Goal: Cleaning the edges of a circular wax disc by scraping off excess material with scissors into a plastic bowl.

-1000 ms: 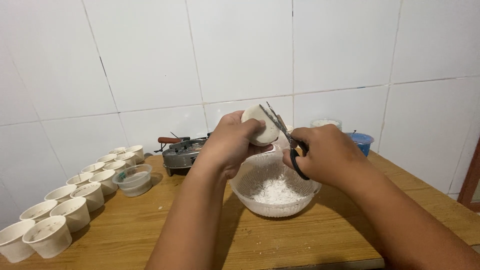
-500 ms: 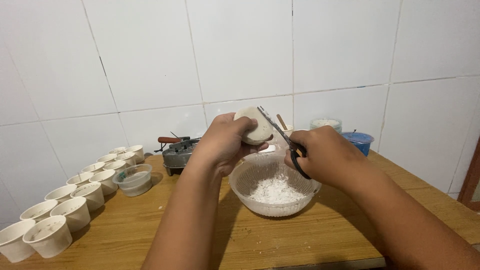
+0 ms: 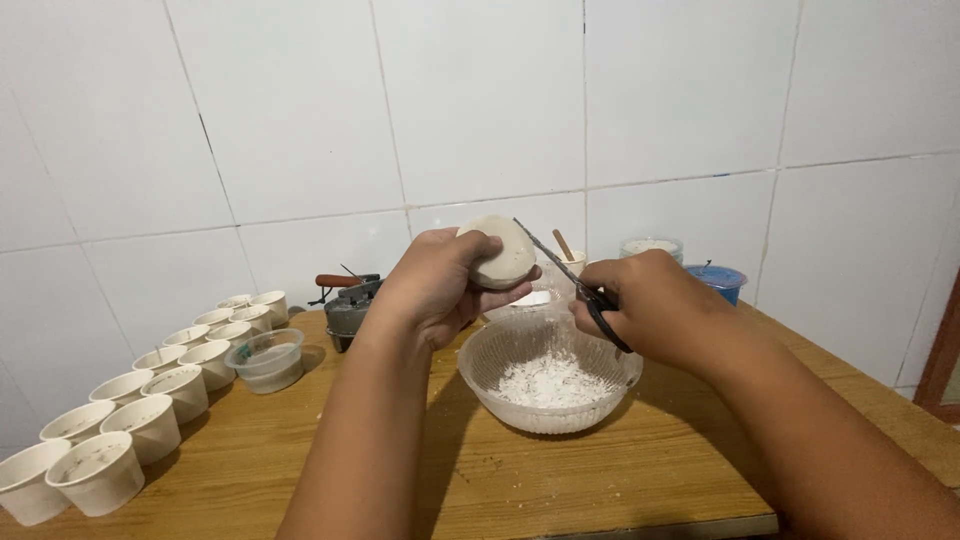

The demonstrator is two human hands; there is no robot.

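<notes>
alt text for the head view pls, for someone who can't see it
Left hand holds a pale round lump over a clear bowl of white powder; right hand sets scissors against it. Rows of white cups line the wooden table at left.

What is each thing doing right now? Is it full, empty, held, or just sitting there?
white block: held up in the left hand, above the bowl.
scissors: gripped in the right hand, blade against the block.
clear bowl: upright on the table, white powder piled inside.
paper cups: upright in two rows, contents unclear.
small clear tub: open, no lid.
blue-lidded cup: lid on.
</notes>
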